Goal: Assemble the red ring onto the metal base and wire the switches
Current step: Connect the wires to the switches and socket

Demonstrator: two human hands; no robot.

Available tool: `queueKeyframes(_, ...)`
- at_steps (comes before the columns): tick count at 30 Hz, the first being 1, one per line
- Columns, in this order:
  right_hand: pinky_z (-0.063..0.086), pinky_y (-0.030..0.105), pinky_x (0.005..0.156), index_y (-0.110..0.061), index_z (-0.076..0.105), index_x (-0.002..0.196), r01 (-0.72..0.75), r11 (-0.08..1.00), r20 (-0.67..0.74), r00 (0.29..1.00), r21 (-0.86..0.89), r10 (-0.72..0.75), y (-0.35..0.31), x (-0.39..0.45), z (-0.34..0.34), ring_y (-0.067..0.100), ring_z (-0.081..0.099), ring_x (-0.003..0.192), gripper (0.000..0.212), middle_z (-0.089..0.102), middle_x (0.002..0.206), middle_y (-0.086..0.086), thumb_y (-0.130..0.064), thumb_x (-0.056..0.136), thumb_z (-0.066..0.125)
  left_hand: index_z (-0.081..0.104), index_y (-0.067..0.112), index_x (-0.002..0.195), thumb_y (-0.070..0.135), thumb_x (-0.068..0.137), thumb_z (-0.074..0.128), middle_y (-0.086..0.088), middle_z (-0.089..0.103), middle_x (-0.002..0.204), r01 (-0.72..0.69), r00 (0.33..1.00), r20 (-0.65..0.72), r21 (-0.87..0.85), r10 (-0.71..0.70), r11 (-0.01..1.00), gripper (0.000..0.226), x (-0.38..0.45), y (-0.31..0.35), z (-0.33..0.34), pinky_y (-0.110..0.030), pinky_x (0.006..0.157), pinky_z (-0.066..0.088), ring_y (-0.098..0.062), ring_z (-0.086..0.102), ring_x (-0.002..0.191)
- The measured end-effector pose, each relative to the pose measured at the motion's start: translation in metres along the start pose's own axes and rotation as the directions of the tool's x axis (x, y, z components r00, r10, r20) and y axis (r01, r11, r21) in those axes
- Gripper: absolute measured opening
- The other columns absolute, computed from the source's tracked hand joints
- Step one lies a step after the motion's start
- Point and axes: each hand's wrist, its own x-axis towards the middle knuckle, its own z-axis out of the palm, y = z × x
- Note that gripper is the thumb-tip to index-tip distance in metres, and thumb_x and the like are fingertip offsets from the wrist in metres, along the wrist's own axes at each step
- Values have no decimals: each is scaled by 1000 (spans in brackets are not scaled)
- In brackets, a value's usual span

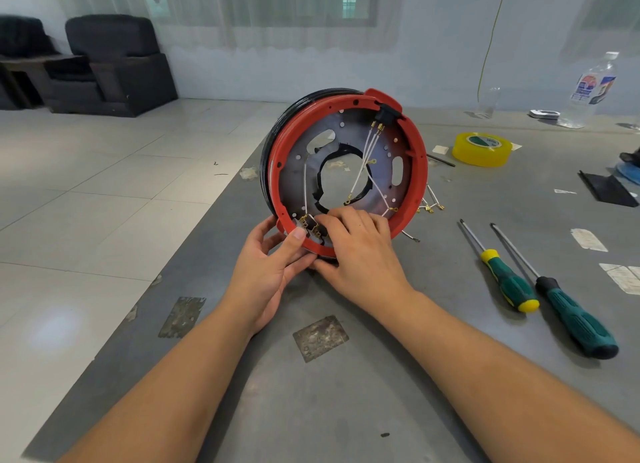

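The red ring (420,171) sits around the round metal base (346,130), and the assembly stands tilted on its edge on the grey table (346,376). White wires (365,157) with brass terminals run across the base from a black switch (385,113) at the top. At the bottom rim sit small black switches (310,224) with brass tabs. My left hand (268,272) grips the ring's lower edge, thumb on the rim. My right hand (360,244) has curled fingers resting on the switches there, hiding what they touch.
Two green-handled screwdrivers (509,282) (575,319) lie to the right. A yellow tape roll (481,149), loose terminal wires (431,204), a plastic bottle (594,88) and a black plate (607,189) lie farther back. The table's left edge borders a tiled floor.
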Motion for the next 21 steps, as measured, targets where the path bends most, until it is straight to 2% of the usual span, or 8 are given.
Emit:
queueKeyframes(3,43,38,92,-17,63,126,-16,999,-13,1000,31,16,-1,2,2,23,58,109,54,61,117,1,-39,79,79,47,13,145,17,84,81,-21,62,140,-1,1000,-2,-9,1,1000,70,0,-1,0,-36,83,63,-35,74,112)
queueKeyframes(9,40,35,90,-22,64,126,-21,999,-8,1000,27,21,0,3,3,21,57,104,52,59,108,-2,-42,81,79,48,13,142,16,86,81,-20,64,137,-2,1000,-9,0,2,1000,65,-1,1,1,-34,81,64,-34,75,109)
queueKeyframes(11,41,35,91,-21,63,128,-14,1000,-4,1000,27,14,0,2,2,21,57,107,54,59,112,-2,-40,81,79,49,13,140,15,87,80,-20,64,136,2,1000,-13,-7,-2,1000,62,-2,1,1,-34,80,64,-34,75,108)
queueKeyframes(15,42,37,97,-16,52,141,-1,1000,9,1000,24,1,-4,0,0,21,52,119,67,54,132,2,-28,80,76,46,12,142,14,88,80,-21,63,137,5,1000,-5,18,-5,1000,63,-3,1,3,-35,81,64,-34,75,108)
queueKeyframes(21,46,40,97,-16,51,142,-28,996,57,998,90,23,-10,2,-1,24,52,119,72,54,130,3,-14,75,77,47,12,140,12,88,80,-22,64,135,8,1000,5,46,-9,999,62,-4,2,2,-34,81,64,-33,76,108)
